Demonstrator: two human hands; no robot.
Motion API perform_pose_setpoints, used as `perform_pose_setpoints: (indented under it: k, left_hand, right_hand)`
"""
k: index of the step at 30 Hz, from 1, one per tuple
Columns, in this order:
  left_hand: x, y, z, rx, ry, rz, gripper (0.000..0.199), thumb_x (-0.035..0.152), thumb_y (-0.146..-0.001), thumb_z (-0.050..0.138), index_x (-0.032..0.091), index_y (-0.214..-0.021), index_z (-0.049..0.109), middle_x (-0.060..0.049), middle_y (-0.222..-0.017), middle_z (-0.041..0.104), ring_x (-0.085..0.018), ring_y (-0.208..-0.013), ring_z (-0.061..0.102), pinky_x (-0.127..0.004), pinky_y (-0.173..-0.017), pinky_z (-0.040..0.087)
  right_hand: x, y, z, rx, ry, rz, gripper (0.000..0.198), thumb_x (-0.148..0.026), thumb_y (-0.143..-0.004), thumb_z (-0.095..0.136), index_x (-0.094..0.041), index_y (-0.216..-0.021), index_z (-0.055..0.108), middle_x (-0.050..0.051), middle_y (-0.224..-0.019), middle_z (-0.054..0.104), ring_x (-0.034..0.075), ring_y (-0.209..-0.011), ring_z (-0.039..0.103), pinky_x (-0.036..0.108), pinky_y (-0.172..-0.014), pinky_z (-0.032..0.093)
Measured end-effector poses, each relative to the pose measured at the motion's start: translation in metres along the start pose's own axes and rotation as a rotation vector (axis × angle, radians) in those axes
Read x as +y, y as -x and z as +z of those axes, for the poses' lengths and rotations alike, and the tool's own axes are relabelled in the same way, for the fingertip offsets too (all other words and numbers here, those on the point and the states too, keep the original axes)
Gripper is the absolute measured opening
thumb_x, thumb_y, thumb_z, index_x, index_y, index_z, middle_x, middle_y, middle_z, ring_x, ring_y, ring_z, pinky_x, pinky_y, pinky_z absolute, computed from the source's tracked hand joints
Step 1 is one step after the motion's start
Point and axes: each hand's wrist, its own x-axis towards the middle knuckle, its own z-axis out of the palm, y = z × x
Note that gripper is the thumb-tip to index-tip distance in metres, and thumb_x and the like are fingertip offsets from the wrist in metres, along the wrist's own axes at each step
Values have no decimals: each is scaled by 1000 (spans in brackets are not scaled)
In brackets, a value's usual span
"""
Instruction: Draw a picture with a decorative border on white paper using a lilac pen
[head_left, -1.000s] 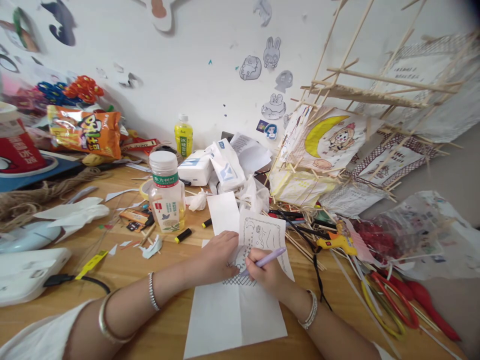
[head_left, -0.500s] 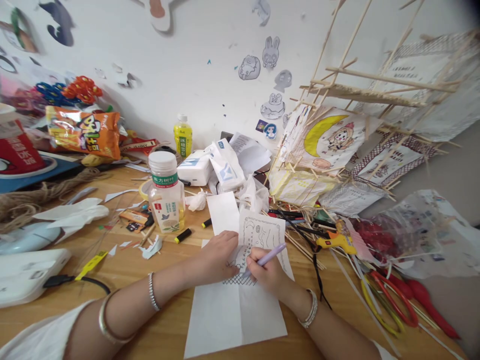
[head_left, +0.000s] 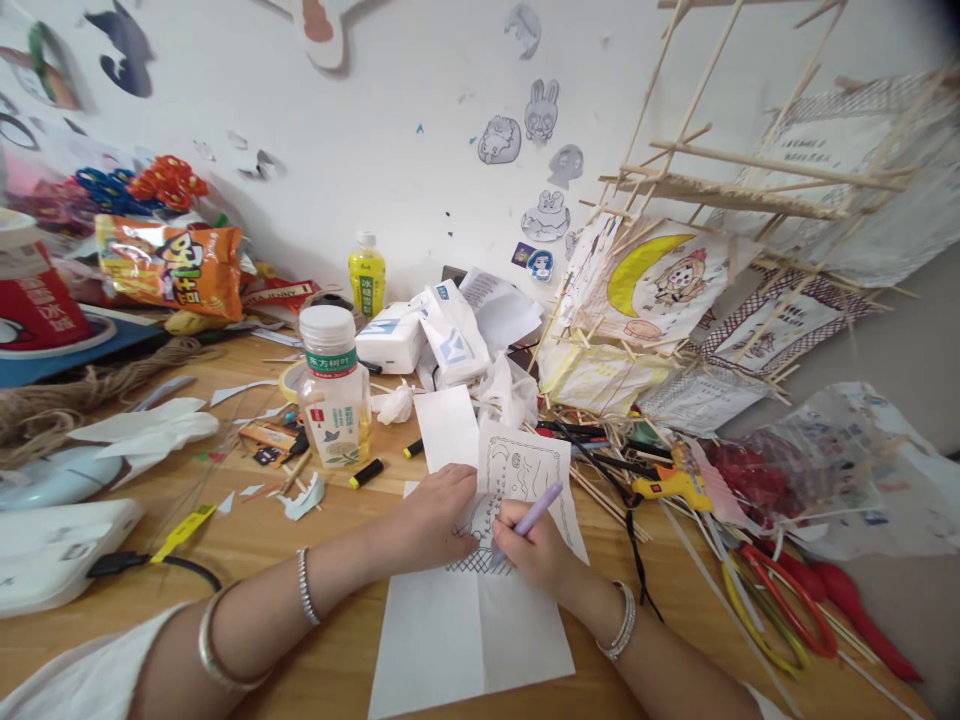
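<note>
My right hand (head_left: 534, 548) grips a light purple pen (head_left: 541, 508), its tip down at a crosshatched band on the drawn sheet (head_left: 555, 470). That sheet carries a wavy border, a moon and lines of handwriting. Flat on its left part rests my left hand (head_left: 431, 515), fingers stretched out and holding nothing. Beneath both hands lies a creased white paper (head_left: 442, 630) that reaches toward me. Another blank piece of paper (head_left: 446, 425) sits just past my left fingers. A black marker cap with a yellow end (head_left: 367, 473) lies left of my left hand.
A wide-mouthed drink bottle (head_left: 330, 400) stands left of the papers, with tissue packs (head_left: 450, 330) behind. At right are a yellow glue gun (head_left: 675, 487), red-handled scissors (head_left: 795, 600) and a wooden stick frame (head_left: 735, 190). A white power bank (head_left: 67, 550) lies at left.
The purple pen has tilted more upright and its tip has shifted slightly right along the crosshatched band. My left hand stays in place.
</note>
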Motion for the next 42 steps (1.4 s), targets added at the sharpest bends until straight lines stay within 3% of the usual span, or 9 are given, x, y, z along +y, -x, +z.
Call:
perform_pose_setpoints:
  k: [10,16,23,42]
  left_hand:
    - [0,0,-1,-14,9,-9,28,13,-64,65,20,-84,47,-7,-102,54,-28,-103,52,-37,-84,45]
    - [-1,-1,1,-8,10,-19,29,12,-62,65,21,-82,46,-7,-101,54,-28,-102,52,-36,-84,45]
    - [-5,-2,-1,11,12,-40,28,14,-65,64,21,-85,45,-6,-101,55,-27,-100,53,-36,-81,46]
    - [-5,-2,3,33,-21,-7,25,15,-71,64,21,-86,44,-8,-107,55,-28,-104,51,-39,-86,43]
  right_hand:
    - [0,0,1,-6,-24,5,30,-19,-76,48,-22,-54,28,-6,-54,32,11,-52,34,24,-50,29]
    - [-6,0,-2,41,-157,99,26,-25,-81,48,-22,-57,38,-6,-48,44,11,-46,41,23,-47,32]
    - [-7,-4,-9,125,-90,-63,33,-30,-83,53,-23,-55,37,-6,-48,40,12,-49,42,24,-50,36]
    - [4,-6,-7,21,43,-119,32,-27,-87,51,-21,-58,39,-5,-53,46,11,-52,45,23,-52,36]
